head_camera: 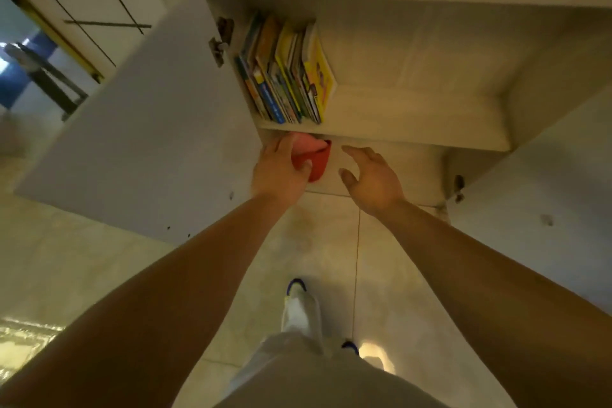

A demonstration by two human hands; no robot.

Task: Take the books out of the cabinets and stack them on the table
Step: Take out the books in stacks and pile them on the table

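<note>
Head view is showing the left hand [281, 166] at frame centre, its grip grasping a red book [314, 161] under the shelf [397, 132] edge. The right hand [371, 175] is hovering just beside it, grip released, fingers spread. More books [284, 73] are standing upright on the shelf above, against the cabinet's left wall, beside the open door [149, 129].

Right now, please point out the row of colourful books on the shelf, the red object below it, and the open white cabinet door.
row of colourful books [286, 73], head view, on the spines.
red object [318, 163], head view, on its red side.
open white cabinet door [149, 129], head view, on its panel.
</note>
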